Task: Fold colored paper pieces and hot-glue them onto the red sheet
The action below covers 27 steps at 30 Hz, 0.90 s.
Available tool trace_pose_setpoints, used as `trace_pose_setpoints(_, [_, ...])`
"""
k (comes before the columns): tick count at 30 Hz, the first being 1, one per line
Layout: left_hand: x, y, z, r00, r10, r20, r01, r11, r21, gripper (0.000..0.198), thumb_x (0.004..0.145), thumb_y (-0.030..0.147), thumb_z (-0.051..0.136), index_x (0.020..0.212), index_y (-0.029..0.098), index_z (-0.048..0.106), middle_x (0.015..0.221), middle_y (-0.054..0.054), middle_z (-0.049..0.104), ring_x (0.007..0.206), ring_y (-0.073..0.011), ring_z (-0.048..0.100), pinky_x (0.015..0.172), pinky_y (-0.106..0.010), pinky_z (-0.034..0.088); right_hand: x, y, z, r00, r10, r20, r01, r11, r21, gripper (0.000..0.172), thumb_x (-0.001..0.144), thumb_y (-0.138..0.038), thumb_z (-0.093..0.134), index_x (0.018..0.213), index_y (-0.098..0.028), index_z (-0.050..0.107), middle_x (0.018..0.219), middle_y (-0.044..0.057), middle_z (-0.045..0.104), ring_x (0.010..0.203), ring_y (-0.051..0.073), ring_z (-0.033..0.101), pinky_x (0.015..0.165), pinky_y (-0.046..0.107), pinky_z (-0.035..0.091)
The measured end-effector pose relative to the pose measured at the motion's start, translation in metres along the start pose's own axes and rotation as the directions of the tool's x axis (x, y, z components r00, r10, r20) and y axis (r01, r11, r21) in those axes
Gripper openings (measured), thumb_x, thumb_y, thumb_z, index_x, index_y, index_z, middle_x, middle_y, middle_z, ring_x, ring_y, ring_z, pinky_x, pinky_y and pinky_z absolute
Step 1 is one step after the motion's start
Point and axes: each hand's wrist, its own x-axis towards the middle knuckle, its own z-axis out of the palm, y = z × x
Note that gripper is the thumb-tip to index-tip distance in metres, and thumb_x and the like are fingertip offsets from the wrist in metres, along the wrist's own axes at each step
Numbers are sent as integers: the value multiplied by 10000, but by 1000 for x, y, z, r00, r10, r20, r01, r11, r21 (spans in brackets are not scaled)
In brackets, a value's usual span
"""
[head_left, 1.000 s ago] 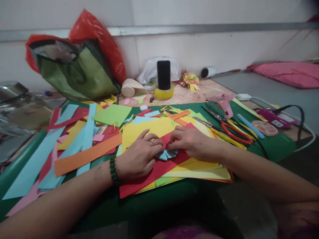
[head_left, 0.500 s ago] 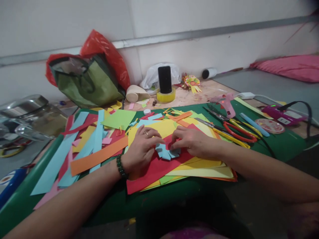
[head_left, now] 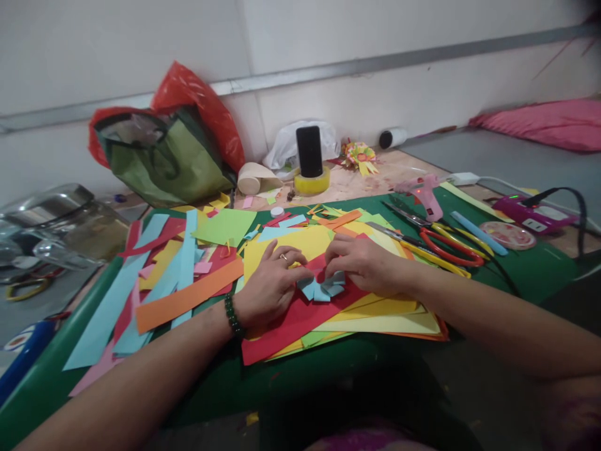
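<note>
Between my two hands is a small light-blue paper piece (head_left: 322,290), its outer edge cut into flaps like petals. My left hand (head_left: 277,275), with a ring and a green bead bracelet, is closed at the piece's left side. My right hand (head_left: 357,263) pinches its right side with bent fingers. The fingertips partly hide the paper's upper part. Under it lies a red paper strip (head_left: 282,335), on a pile of yellow sheets (head_left: 389,322) and other coloured ones.
Paper strips, one orange (head_left: 188,297), lie left. To the right are red-handled scissors (head_left: 451,247), a pink glue gun (head_left: 425,194) and a purple power strip (head_left: 535,213). Behind stand a phone (head_left: 309,152) on a yellow tape roll (head_left: 312,181), and a green bag (head_left: 169,156).
The blue paper piece has shifted slightly right and turned a little between my fingers. My hands stay over the red strip. The whole view has moved slightly.
</note>
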Motion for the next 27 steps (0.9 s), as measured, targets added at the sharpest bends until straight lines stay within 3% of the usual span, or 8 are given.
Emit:
trace_pose_setpoints(5, [0,-1,0,999,-28,-22,28,1000,13,366,791,44,436,981,236,683,1103,-73,634,1122,-261,511,1089,-590,230,-1,2,-9,995,87,-48,-81,992,101,308,666,62,461,771,-183,615,823,49,617,804,170,524,707,280,419])
trace_pose_setpoints(11, [0,-7,0,983,-108,-148,117,992,50,346,798,45,440,953,230,688,1079,-65,656,1067,-250,524,1040,-554,300,-3,1,-25,937,249,243,-286,949,130,316,661,10,585,907,-181,640,918,52,617,827,167,575,711,266,457])
trace_pose_setpoints(14, [0,-8,2,979,-96,-180,107,993,51,315,808,62,457,937,223,695,1060,-66,664,1048,-250,530,1013,-536,325,-5,1,-20,950,230,211,-258,959,118,239,749,-56,610,924,-194,695,933,58,608,821,159,583,719,265,463])
trace_pose_setpoints(20, [0,-5,3,979,-74,-188,79,997,24,319,830,66,472,937,245,715,1005,-41,688,1029,-228,548,1070,-534,253,-4,-7,-8,986,126,109,-140,980,139,159,806,-113,626,879,-205,733,853,41,608,768,136,571,691,243,446])
trace_pose_setpoints(27, [-1,8,-7,999,-2,-47,1,1000,-28,279,845,106,483,923,247,711,976,-24,714,1025,-229,549,1083,-531,226,0,-22,-7,992,16,126,-51,960,277,127,847,-163,611,934,-171,703,931,67,662,828,142,615,732,238,466])
